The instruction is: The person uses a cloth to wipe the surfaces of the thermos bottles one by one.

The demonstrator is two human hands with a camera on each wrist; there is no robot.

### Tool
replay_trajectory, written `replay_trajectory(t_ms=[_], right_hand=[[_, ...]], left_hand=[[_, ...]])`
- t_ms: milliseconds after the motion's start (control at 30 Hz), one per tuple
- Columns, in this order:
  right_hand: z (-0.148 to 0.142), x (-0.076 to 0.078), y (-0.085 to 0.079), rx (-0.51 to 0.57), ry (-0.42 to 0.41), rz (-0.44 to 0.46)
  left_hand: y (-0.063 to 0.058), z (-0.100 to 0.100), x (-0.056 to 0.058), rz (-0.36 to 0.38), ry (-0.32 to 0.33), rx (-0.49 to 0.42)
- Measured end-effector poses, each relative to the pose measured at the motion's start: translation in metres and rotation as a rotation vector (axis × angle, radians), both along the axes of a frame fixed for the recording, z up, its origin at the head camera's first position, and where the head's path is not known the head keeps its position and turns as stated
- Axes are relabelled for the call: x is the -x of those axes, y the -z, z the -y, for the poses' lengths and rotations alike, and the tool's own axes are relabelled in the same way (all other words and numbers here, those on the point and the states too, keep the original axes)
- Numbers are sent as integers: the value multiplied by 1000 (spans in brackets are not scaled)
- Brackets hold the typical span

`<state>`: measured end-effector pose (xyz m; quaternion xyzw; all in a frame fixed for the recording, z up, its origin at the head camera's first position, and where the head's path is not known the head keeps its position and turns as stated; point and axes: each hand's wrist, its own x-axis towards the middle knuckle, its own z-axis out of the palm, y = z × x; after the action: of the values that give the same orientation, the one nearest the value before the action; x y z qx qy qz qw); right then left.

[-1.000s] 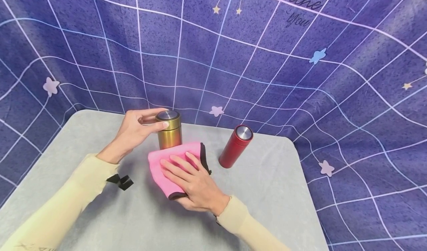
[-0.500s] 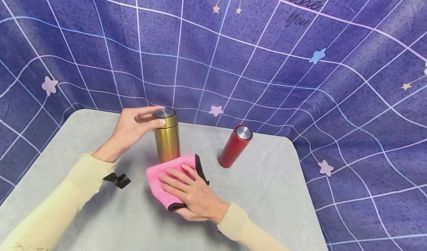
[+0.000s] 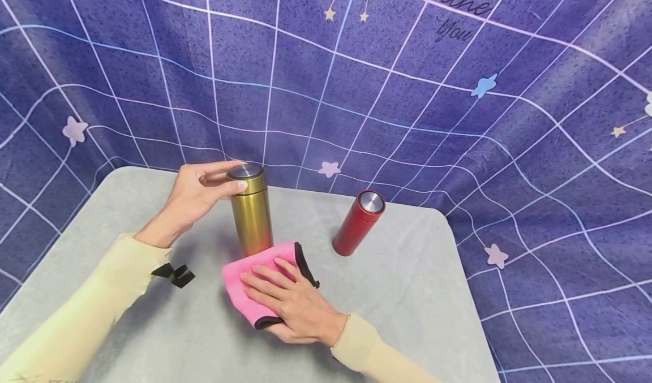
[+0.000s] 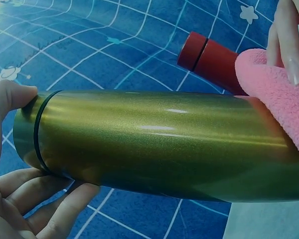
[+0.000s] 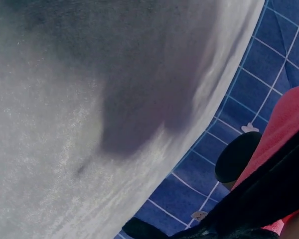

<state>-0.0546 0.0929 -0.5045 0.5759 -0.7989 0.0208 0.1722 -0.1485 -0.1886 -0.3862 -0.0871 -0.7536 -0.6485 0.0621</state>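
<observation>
In the head view my left hand (image 3: 191, 199) grips a gold thermos flask (image 3: 252, 219) around its lid, thumb on the near side and fingers behind. My right hand (image 3: 297, 301) holds a pink cloth (image 3: 236, 284) with black edging over the flask's lower end, fingers spread across the fabric. The cloth hides the flask's base. From the left wrist, the smooth gold body (image 4: 164, 144) lies across the view, with the pink cloth wrapped at its right end. A red thermos flask (image 3: 356, 227) with a silver-topped lid stands to the right.
A pale grey cloth covers the table (image 3: 407, 315). Behind it hangs a blue curtain (image 3: 397, 117) with a grid and star pattern. A black strap (image 3: 178, 275) dangles at the left sleeve.
The pink cloth and my right hand have slid down along the gold flask, baring more of its body. My left hand and the flask's lid have shifted slightly left.
</observation>
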Motion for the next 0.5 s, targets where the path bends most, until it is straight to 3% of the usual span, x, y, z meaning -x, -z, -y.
replay_trajectory(t_ms=[200, 300, 400, 500], right_hand=[[-1, 0, 2, 21, -5, 18], [0, 1, 4, 106, -9, 116], [2, 0, 4, 288, 3, 382], [4, -6, 0, 572, 55, 810]], left_hand=[[-2, 2, -1, 11, -13, -12], [-3, 2, -2, 17, -17, -6], [-3, 2, -3, 25, -30, 33], [-3, 1, -4, 34, -54, 104]])
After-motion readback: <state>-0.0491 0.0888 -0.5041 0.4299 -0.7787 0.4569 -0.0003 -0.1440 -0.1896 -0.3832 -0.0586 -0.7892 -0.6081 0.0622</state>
